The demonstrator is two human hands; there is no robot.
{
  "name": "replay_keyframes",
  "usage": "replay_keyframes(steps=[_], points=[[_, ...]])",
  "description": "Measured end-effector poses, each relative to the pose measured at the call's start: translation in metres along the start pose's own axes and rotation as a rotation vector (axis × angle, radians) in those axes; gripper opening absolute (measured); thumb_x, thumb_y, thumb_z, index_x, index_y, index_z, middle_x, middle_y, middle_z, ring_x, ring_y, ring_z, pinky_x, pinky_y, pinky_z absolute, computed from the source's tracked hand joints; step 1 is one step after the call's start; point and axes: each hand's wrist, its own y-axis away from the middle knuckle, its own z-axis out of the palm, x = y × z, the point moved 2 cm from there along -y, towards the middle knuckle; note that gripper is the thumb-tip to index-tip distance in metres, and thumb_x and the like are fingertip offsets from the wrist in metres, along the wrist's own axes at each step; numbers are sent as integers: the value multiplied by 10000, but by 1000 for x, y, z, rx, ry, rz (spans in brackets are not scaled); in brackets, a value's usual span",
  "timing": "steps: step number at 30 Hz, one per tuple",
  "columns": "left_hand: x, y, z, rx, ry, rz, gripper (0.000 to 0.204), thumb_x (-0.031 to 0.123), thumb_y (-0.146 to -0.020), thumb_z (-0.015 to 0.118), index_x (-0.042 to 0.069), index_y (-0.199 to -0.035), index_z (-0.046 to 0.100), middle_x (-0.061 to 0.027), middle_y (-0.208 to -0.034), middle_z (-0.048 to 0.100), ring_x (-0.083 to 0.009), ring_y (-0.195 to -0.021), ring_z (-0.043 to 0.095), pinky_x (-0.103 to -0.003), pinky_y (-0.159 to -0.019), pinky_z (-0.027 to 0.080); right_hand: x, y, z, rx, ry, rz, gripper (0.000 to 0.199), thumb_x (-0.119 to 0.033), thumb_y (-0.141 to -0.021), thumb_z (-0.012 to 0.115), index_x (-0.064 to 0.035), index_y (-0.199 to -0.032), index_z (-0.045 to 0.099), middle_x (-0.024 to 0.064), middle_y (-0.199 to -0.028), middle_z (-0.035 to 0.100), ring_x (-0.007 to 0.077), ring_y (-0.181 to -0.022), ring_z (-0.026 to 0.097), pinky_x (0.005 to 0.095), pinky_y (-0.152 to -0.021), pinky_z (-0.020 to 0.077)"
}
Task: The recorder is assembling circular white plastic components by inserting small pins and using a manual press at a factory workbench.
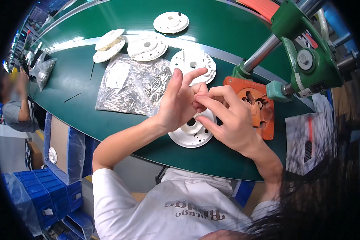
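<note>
Both hands meet above a round white plastic disc (188,139) with a centre hole, near the bench's front edge. My left hand (180,98) is turned palm up, thumb and index finger stretched out. Its other fingers curl inward, and whatever they hold, if anything, is too small or hidden to make out. My right hand (232,118) reaches across from the right, its index fingertip against the left hand's curled fingers. Its thumb and index tips stay apart, with nothing visible between them. Just behind lies a clear bag of small metal pins (128,86).
To the right stands a green press (304,60) above an orange fixture (264,120). More white discs (148,46) lie along the back of the green bench (80,116). Blue crates (44,192) stand lower left; a person (18,108) is at far left.
</note>
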Motion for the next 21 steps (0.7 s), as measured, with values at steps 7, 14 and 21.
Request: replay_keyframes(steps=[7,14,21], points=[[-9,3,-1,-10,-148,17,1094,798,-927,314,-23,-1569,-17,-58,-1157,460,-158,-983,451,-323,-956,362,7,-7,11,47,234,-77,231,-61,-702,759,-67,-923,690,25,-947,576,202,-782,592,335,-611,463],[-10,9,-13,-140,-85,57,931,719,-987,256,26,-1579,62,-60,-1315,425,-175,-1209,442,-345,-1042,329,10,-8,21,-3,409,-188,224,-36,-684,791,-61,-880,685,45,-959,580,218,-702,543,332,-593,428],[10,12,-29,-146,-910,409,501,206,-938,694,35,-1379,529,-81,-1149,614,-160,-911,598,-295,-781,490,25,-7,0,65,-495,330,80,-74,-914,681,-8,-911,634,6,-897,564,36,-755,507,198,-649,402]])
